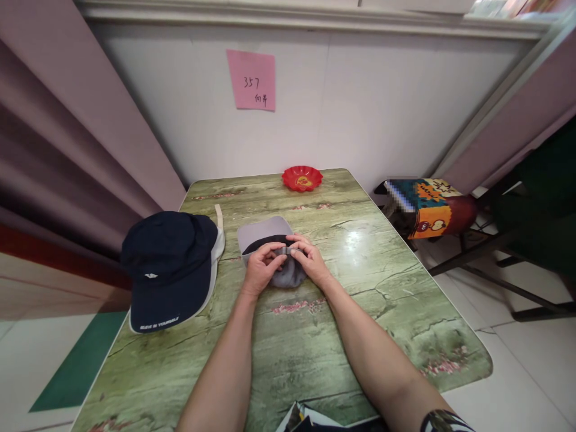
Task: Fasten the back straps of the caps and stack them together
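A grey baseball cap (290, 276) lies in the middle of the table, its pale brim turned toward the wall and its dark inner band showing. My left hand (263, 264) pinches the cap's back strap from the left. From the right, my right hand (308, 258) has its thumb and fingers closed on the same strap, close to the left fingertips. The strap's fastening is partly hidden by the fingers. To the left, a navy cap (168, 258) with a pale brim edge rests on the table, untouched, a light strap end sticking up behind it.
A red scalloped dish (302, 179) stands at the table's far edge. Behind it, a pink paper note (252, 80) is stuck to the white wall. The green wood-patterned table (382, 348) has a stool with a colourful cover (434, 207) off its right side. Curtains hang at both sides.
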Demonstrator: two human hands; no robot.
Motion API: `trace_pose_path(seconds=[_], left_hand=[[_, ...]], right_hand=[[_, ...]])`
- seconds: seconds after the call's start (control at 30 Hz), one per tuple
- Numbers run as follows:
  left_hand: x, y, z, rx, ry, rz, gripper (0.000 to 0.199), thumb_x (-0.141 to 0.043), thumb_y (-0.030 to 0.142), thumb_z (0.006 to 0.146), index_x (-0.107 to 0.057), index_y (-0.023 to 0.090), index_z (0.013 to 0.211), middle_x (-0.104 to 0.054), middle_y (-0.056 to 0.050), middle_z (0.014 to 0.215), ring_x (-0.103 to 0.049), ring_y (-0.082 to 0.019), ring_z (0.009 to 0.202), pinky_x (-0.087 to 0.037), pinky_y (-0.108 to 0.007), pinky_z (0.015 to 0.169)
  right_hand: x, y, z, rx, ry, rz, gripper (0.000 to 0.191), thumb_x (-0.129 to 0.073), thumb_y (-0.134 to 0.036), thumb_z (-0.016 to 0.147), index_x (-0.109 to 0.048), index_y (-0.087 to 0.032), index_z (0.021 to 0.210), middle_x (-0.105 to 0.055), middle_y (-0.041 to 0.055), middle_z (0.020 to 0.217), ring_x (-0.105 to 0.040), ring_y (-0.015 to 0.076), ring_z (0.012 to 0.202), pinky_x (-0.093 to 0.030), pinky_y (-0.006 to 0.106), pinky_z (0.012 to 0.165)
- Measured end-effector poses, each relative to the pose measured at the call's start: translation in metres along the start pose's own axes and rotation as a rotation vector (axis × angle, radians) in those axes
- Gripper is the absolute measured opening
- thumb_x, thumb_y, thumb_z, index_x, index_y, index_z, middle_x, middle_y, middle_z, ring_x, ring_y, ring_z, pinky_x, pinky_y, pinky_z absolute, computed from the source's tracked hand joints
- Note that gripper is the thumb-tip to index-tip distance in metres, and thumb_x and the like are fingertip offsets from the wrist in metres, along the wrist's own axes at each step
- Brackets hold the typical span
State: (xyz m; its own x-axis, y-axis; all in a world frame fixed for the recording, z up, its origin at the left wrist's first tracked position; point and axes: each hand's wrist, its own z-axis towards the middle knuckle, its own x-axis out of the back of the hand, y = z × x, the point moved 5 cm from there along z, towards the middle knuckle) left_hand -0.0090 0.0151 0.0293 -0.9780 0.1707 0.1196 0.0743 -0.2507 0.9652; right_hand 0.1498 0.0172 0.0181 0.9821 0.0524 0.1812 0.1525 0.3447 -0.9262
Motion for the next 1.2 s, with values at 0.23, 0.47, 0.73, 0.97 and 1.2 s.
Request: trace_pose_path(seconds=[0.23, 0.47, 0.73, 0.97, 1.2], left_hand=[[0.0005, -0.0024, 0.0021, -0.026, 0.032, 0.023, 0.028, -0.076, 0.03, 0.074, -0.071, 0.018, 0.099, -0.07, -0.002, 0.084, -0.059, -0.01, 0.057, -0.05, -0.021, 0.051], [0.0006, -0.0053, 0.0024, -0.037, 0.019, 0.022, 0.029, -0.077, 0.029, 0.074, -0.071, 0.019, 0.1, -0.071, -0.004, 0.095, -0.059, -0.009, 0.058, -0.051, -0.021, 0.053], [-0.0001, -0.0073, 0.0029, -0.005, 0.027, -0.038, 0.029, -0.078, 0.029, 0.073, -0.07, 0.018, 0.098, -0.069, -0.005, 0.101, -0.058, -0.008, 0.057, -0.052, -0.022, 0.054], [-0.0016, -0.0062, 0.0034, -0.045, 0.008, -0.026, 0.026, -0.078, 0.028, 0.073, -0.071, 0.018, 0.095, -0.068, -0.006, 0.103, -0.057, -0.007, 0.057, -0.051, -0.022, 0.053], [-0.0024, -0.0047, 0.0035, -0.068, 0.005, -0.01, 0.025, -0.078, 0.029, 0.073, -0.072, 0.018, 0.094, -0.068, -0.007, 0.104, -0.057, -0.008, 0.057, -0.053, -0.023, 0.053]], right_hand=[[-0.0007, 0.0015, -0.0002, 0.003, 0.0, 0.051, 0.019, -0.061, -0.04, 0.087, -0.07, -0.023, 0.084, -0.065, 0.0082, 0.127, -0.043, 0.0248, 0.137, -0.024, 0.046, 0.117], [0.0, -0.0003, -0.0002, -0.017, -0.047, 0.084, 0.022, -0.06, -0.043, 0.088, -0.069, -0.023, 0.083, -0.062, 0.0071, 0.132, -0.04, 0.0247, 0.139, -0.023, 0.047, 0.118], [-0.0027, 0.0021, -0.0006, 0.015, 0.006, 0.043, 0.018, -0.061, -0.039, 0.088, -0.07, -0.024, 0.085, -0.066, 0.0078, 0.125, -0.044, 0.0238, 0.136, -0.027, 0.046, 0.117], [-0.0046, 0.0036, -0.0005, 0.024, 0.035, -0.02, 0.014, -0.059, -0.032, 0.087, -0.068, -0.023, 0.081, -0.067, 0.0086, 0.121, -0.047, 0.0238, 0.133, -0.03, 0.044, 0.114], [-0.0032, 0.002, -0.0002, 0.035, -0.01, 0.002, 0.016, -0.059, -0.034, 0.088, -0.069, -0.023, 0.083, -0.065, 0.009, 0.124, -0.046, 0.0235, 0.134, -0.028, 0.044, 0.116]])
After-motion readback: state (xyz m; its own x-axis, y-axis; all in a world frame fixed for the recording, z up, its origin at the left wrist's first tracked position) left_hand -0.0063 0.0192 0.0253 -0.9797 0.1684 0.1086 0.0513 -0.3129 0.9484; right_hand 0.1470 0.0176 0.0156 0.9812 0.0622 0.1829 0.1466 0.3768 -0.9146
